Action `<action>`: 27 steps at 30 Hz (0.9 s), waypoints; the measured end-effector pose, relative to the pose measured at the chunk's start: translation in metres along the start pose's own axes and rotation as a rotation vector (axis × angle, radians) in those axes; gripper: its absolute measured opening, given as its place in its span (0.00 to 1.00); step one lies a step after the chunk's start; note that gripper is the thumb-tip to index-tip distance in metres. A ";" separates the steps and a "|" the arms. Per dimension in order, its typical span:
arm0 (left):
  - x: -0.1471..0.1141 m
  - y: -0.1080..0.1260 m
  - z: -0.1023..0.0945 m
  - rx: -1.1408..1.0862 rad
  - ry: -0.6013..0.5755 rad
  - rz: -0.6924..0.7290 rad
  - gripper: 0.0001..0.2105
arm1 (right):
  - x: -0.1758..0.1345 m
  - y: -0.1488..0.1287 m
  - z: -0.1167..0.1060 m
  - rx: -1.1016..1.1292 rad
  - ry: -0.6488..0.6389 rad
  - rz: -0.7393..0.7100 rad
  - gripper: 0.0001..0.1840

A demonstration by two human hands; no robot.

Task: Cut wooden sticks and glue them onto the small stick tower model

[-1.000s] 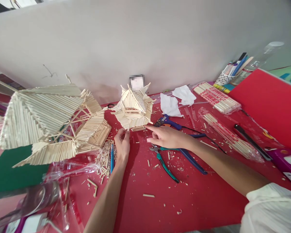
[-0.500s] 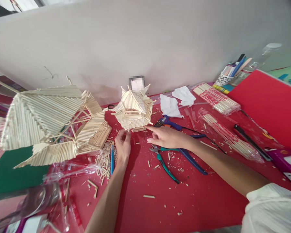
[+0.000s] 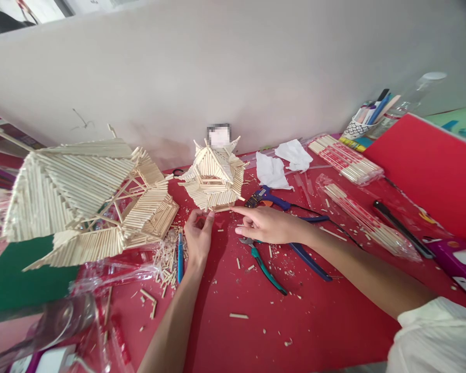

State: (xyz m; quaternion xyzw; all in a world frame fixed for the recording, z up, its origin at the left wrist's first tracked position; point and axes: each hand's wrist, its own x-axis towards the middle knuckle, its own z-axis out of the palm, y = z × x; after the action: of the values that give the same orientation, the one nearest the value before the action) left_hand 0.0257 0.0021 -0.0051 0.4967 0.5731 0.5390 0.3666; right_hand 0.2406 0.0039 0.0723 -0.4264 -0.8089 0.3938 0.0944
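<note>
A small pavilion model (image 3: 217, 178) of pale wooden sticks stands near the wall, its stick roofs stacked in tiers; a blurred patch covers its top. At its front left lies my left hand (image 3: 199, 235), fingers curled near the base and thumb raised apart from them. It shows nothing in its grasp, though the fingertips are partly hidden. From the right comes my right hand (image 3: 274, 224), index finger stretched to the front edge of the base, thumb out, the other fingers bent. Beneath and beside it lie green-handled pliers (image 3: 266, 269) and a blue-handled tool (image 3: 308, 261).
A larger stick model (image 3: 85, 191) fills the left. A blue pen-like tool (image 3: 180, 256) lies among stick scraps. Behind the right hand are a blue glue gun (image 3: 270, 197) and tissues (image 3: 274, 171). Bagged sticks (image 3: 345, 158), a black marker (image 3: 402, 228) and a red board (image 3: 431, 171) are right.
My left thumb has moved off the front of the small model's roof, slightly to the right. My right index finger has shifted a little left and down along the base.
</note>
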 end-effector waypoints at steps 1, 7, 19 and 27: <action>-0.002 0.002 -0.001 -0.025 -0.009 -0.012 0.14 | -0.003 -0.003 0.000 0.019 -0.022 -0.003 0.37; -0.006 0.009 -0.014 -0.154 -0.087 -0.081 0.15 | -0.016 -0.010 -0.011 0.084 -0.123 -0.010 0.39; 0.002 0.011 -0.031 -0.134 -0.298 0.004 0.17 | -0.018 0.072 -0.042 -0.751 0.152 0.431 0.25; -0.006 0.022 -0.037 -0.093 -0.464 0.214 0.08 | -0.015 0.096 -0.045 -0.640 0.094 0.304 0.19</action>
State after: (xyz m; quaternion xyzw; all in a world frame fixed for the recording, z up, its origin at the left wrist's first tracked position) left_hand -0.0044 -0.0148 0.0210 0.6476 0.3924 0.4720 0.4515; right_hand 0.3308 0.0489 0.0364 -0.5675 -0.8133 0.1097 -0.0665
